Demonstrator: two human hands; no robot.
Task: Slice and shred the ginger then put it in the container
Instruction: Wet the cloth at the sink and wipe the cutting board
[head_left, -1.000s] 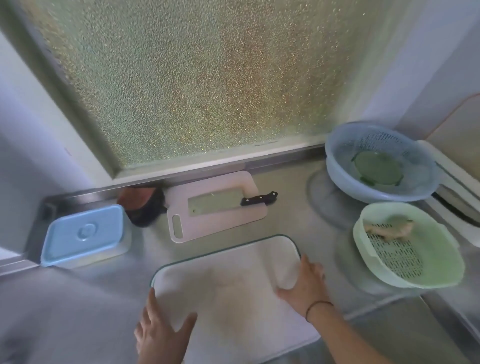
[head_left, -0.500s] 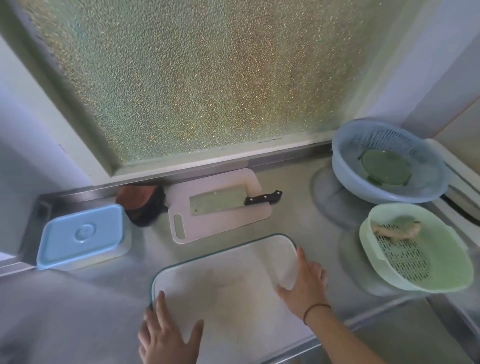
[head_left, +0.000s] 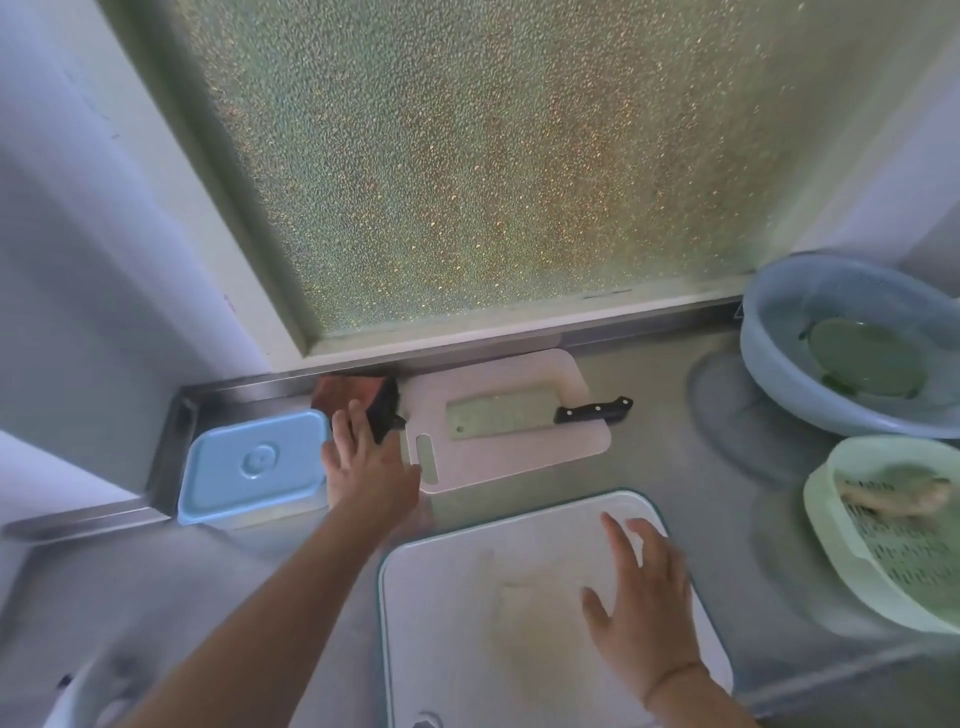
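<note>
Big cutting board (head_left: 519, 597) at 6 o'clock on table (head_left: 675, 467), your right hand (head_left: 644, 618) flat on it, fingers relaxed, likely steadying. Container (head_left: 254, 465) at 9, lid on. Ginger (head_left: 893, 496) waits in green strainer (head_left: 831, 530) at 3. Your left hand (head_left: 363, 467) spread, empty, between container and small board (head_left: 519, 447) carrying cleaver (head_left: 519, 418).

Frosted window (head_left: 498, 171) glows with daylight; steel counter (head_left: 649, 467) below; walls seemingly white.
</note>
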